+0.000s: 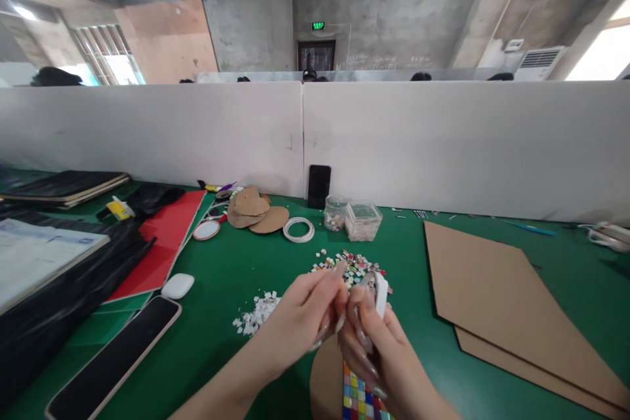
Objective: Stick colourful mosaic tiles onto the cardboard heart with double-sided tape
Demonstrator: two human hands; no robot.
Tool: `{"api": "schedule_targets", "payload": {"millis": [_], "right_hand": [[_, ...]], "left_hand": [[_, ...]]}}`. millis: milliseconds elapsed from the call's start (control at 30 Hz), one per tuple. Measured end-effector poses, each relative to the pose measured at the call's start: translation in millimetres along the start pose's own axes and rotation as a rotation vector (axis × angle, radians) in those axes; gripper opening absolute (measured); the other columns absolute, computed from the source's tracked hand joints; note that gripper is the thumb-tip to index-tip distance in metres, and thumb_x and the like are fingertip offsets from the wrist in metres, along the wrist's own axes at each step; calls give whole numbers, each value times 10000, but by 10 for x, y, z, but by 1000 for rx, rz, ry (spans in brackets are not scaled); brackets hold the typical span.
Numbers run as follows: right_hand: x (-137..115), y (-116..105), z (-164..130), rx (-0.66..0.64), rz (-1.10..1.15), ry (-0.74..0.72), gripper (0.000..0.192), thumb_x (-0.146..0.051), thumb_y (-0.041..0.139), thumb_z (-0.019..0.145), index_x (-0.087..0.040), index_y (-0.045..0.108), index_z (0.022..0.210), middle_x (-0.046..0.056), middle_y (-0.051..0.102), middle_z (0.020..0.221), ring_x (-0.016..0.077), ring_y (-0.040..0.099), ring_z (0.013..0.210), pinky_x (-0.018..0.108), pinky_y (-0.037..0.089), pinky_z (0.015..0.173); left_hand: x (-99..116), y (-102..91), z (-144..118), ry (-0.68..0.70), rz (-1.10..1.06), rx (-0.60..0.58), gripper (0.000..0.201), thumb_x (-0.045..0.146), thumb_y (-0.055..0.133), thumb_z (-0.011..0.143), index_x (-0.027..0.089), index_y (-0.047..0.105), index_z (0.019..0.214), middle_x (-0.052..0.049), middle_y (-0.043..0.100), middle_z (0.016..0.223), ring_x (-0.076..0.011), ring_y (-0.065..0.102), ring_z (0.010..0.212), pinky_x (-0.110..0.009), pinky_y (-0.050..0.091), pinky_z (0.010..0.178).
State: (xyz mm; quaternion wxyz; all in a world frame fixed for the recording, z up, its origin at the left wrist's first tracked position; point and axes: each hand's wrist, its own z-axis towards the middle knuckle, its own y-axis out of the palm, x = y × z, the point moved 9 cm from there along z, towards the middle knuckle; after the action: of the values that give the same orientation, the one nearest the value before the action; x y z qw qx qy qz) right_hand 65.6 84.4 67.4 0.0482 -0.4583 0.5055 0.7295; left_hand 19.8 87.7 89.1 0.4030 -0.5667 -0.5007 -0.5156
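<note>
Right hand grip pinched on white tape roll, left hand fingertips apparently pinching its end

tape roll: mostly hidden behind the right hand
fingertips: what they pinch is too small to tell
card disc: cut off by the bottom edge, partly under the hands
tile strip: cut off at the bottom edge
phone: corner cut off at the bottom
jar: contents too small to tell

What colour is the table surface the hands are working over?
Green: the table surface is a dark green mat, best seen in the head view, the only view.
</note>
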Motion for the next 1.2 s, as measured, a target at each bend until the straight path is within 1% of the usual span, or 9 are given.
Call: {"api": "schedule_targets", "payload": {"millis": [100, 167, 333, 400, 500, 600, 700, 967, 1200], "right_hand": [[4, -23, 33, -7, -12, -16, 377, -466, 469, 849, -187, 405, 604, -93, 371, 413, 13, 213, 294, 135, 194, 306], [-9, -47, 46, 0, -74, -30, 405, -473, 423, 869, -184, 402, 585, -84, 377, 408, 18, 242, 296, 148, 214, 323], [-67, -155, 25, 105, -257, -90, 440, -528, 440, 836, -188, 389, 561, -80, 354, 416, 38, 294, 334, 169, 245, 348], [-80, -195, 7, 146, -353, -83, 447, -541, 429, 833, -192, 378, 558, -75, 348, 429, 46, 295, 355, 176, 244, 355], [-173, -222, -19, 176, -594, -114, 438, -517, 382, 864, -188, 402, 574, -56, 368, 470, 65, 323, 415, 193, 265, 400], [-294, -173, -24, 121, -840, -193, 420, -467, 335, 899, -190, 403, 591, -49, 362, 506, 80, 325, 463, 206, 279, 446], [-321, -144, -12, 46, -1004, -214, 390, -414, 302, 922, -200, 365, 602, -58, 329, 505, 83, 305, 460, 211, 251, 444], [-407, -83, -25, 8, -1295, -324, 337, -324, 300, 929, -202, 362, 621, -45, 380, 534, 94, 361, 480, 217, 256, 468], [-477, -26, -29, 15, -1533, -427, 319, -283, 295, 915, -209, 321, 605, -41, 369, 515, 102, 355, 461, 226, 249, 469]], "left_hand": [[6, -65, -16, 4, 38, 18, 380, 448, 335, 887, 180, 424, 632, 84, 307, 427, -60, 257, 388, -189, 216, 387], [46, -92, -50, 19, 83, 8, 351, 432, 349, 889, 182, 425, 655, 83, 314, 463, -61, 263, 414, -188, 229, 409], [82, -90, -147, -49, 231, -63, 342, 426, 356, 888, 180, 403, 656, 80, 333, 517, -50, 280, 437, -176, 239, 423], [71, -62, -173, -75, 290, -111, 315, 406, 360, 888, 181, 409, 674, 75, 366, 539, -48, 301, 443, -171, 243, 422], [55, -31, -187, -78, 328, -162, 260, 361, 346, 897, 187, 427, 722, 77, 400, 534, -46, 320, 438, -161, 262, 424], [42, -17, -175, -68, 341, -186, 233, 326, 321, 905, 190, 450, 768, 83, 407, 508, -44, 324, 411, -156, 282, 423], [49, -3, -155, -53, 344, -197, 225, 303, 321, 905, 187, 464, 776, 88, 406, 488, -39, 321, 394, -152, 291, 422], [36, 2, -120, -48, 330, -187, 204, 268, 342, 891, 183, 437, 732, 89, 400, 491, -35, 320, 400, -152, 288, 428], [11, -6, -99, -33, 335, -168, 202, 318, 348, 887, 188, 489, 824, 85, 371, 517, -53, 301, 433, -175, 244, 412]]}}
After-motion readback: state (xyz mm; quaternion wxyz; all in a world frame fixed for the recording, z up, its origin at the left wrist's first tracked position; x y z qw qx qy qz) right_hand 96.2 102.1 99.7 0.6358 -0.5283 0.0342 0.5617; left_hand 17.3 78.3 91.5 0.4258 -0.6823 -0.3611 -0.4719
